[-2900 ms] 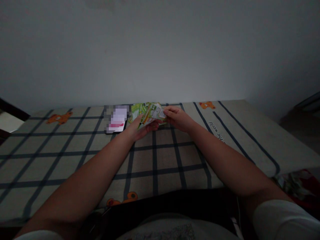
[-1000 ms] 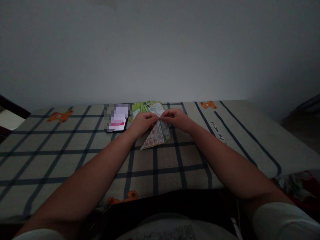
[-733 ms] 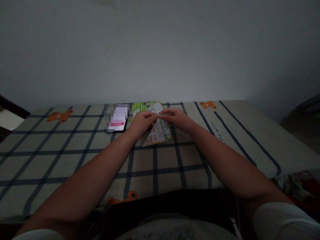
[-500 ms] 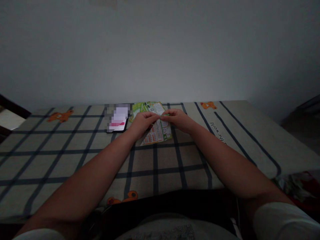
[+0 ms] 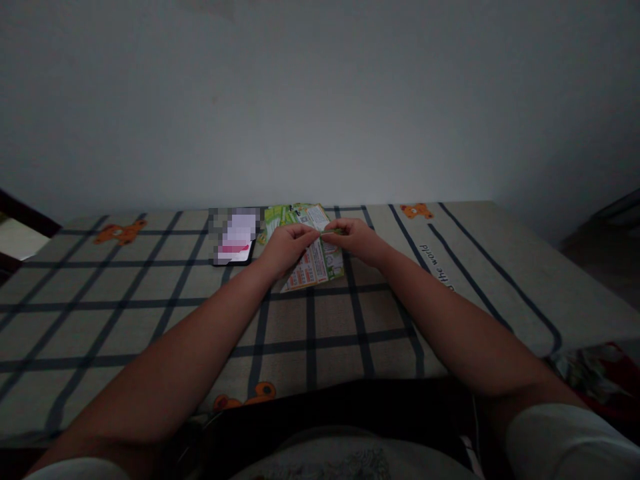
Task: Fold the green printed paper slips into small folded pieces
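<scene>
A green, white and orange printed paper [image 5: 313, 263] lies on the checked cloth, with creases meeting near its middle. My left hand [image 5: 289, 248] is closed in a pinch on the paper at its centre. Opposite it, my right hand [image 5: 356, 239] pinches a green folded part of the same paper, its fingertips close to those of my left hand. Part of the sheet is hidden under both hands.
Left of the paper lies a phone [image 5: 237, 237] with a lit, partly blurred screen. The checked cloth [image 5: 310, 360] with bear prints covers the table up to the wall [image 5: 320, 100]. Red and patterned fabric [image 5: 600, 373] shows low at the right.
Both hands keep almost the same place. The green folded part at my right fingertips shows slightly more, and the right fingers have shifted a little.
</scene>
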Motion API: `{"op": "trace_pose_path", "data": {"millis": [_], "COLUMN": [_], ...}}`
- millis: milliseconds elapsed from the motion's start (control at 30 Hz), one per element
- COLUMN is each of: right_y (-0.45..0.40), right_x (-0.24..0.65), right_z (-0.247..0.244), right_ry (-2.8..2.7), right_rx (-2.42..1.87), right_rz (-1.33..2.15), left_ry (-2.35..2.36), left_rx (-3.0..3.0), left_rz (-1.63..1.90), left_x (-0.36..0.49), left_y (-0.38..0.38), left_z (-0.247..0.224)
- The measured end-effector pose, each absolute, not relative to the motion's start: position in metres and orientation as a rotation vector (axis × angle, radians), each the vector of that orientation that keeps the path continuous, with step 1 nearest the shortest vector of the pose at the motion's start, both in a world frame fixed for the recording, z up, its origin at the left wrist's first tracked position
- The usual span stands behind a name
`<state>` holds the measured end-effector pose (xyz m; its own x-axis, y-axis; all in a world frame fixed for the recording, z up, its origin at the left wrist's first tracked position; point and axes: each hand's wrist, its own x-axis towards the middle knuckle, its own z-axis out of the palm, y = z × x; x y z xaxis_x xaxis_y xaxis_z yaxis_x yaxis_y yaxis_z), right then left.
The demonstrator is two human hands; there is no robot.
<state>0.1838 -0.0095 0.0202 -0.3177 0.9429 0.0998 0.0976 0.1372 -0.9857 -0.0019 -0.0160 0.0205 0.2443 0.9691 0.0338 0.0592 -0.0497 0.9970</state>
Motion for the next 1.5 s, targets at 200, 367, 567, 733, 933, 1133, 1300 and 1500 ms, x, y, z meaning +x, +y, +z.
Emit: {"op": "trace_pose_path", "data": {"millis": [200, 367, 567, 733, 933, 1133, 1300, 1500], "right_y": [-0.010, -0.004, -0.002, -0.004, -0.006, -0.006, -0.001, -0.001], "right_x": [0.184, 0.188, 0.188, 0.187, 0.187, 0.186, 0.189, 0.189], "right_z": [0.020, 0.014, 0.011, 0.013, 0.015, 0.017, 0.009, 0.010], "right_ry": [-1.560, -1.498, -1.484, -1.477, -1.601, -1.571, -1.494, -1.426], "right_rx": [-0.991, -0.920, -0.915, -0.894, -0.911, -0.883, -0.867, -0.922], "right_rz": [1.246, 1.524, 1.484, 1.525, 1.371, 1.328, 1.533, 1.519], "left_ry": [1.020, 1.004, 0.979, 0.954, 0.962, 0.939, 0.967, 0.971], "left_rx": [1.351, 1.323, 1.325, 1.315, 1.301, 1.251, 1.285, 1.361], "left_rz": [1.060, 1.085, 0.973, 1.007, 0.993, 1.024, 1.033, 0.943], "left_x": [-0.001, -0.004, -0.006, -0.005, -0.004, -0.003, -0.004, -0.005], "left_y": [-0.014, -0.009, -0.008, -0.012, -0.010, -0.011, -0.011, -0.010], "left_z": [0.018, 0.015, 0.013, 0.017, 0.015, 0.014, 0.016, 0.016]}}
